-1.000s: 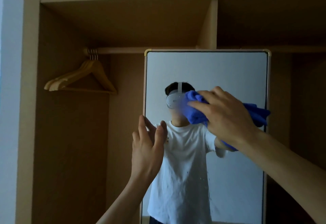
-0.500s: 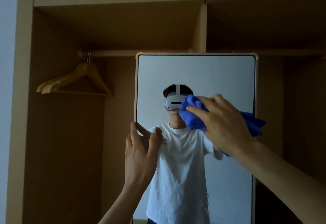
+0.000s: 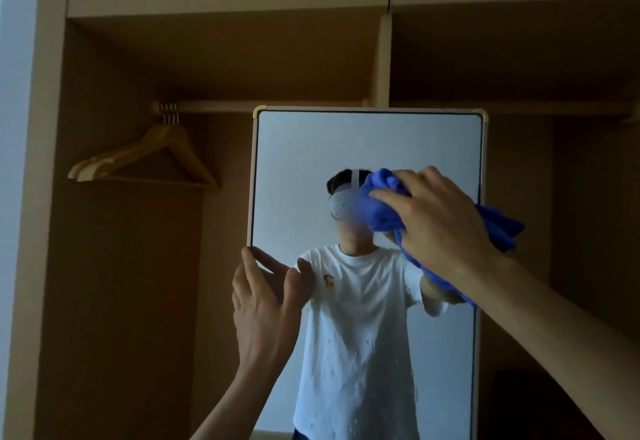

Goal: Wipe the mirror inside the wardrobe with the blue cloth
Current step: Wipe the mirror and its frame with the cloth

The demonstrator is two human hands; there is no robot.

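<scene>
Cloth has gone up and a bit right on the glass versus a second ago; our view has dropped slightly too, so more of the wardrobe [image 3: 121, 301] top shows. Left hand hasn't shifted on the frame.

Status:
- right hand [image 3: 446, 228] grips the bunched blue cloth [image 3: 384, 211], fingers curled over it, pressing it on the mirror [image 3: 311, 162] in the upper-middle, right of centre. A tail of cloth hangs out past the right frame edge.
- left hand [image 3: 266, 304] has straight fingers laid on the mirror's left edge about halfway down. It holds nothing and we read it as bracing.
- mirror stands upright inside the wardrobe, with its top just under the rail [image 3: 277, 107]. Wooden hangers [image 3: 149, 159] hang on the rail to its left, well apart from both hands.

Doing this step well, our take:
- keep the brace on, since the mirror looks free-standing and a push could rock it
- flatten the wad, as it's only covering a small patch per pass
- run overlapping strokes from the top corners down, because the upper-left glass looks untouched
- pale specks [image 3: 410, 372] on the lower glass look like droplets, so go over those last to keep drips off finished area
- tuck in the loose tail so it doesn't drag on the frame

Text and brands: we can read nothing. The reflected shirt has a small chest print [image 3: 327, 280], too small to make out. No logo is legible on the reflected headset, and no labels show on the mirror frame or wardrobe.
</scene>
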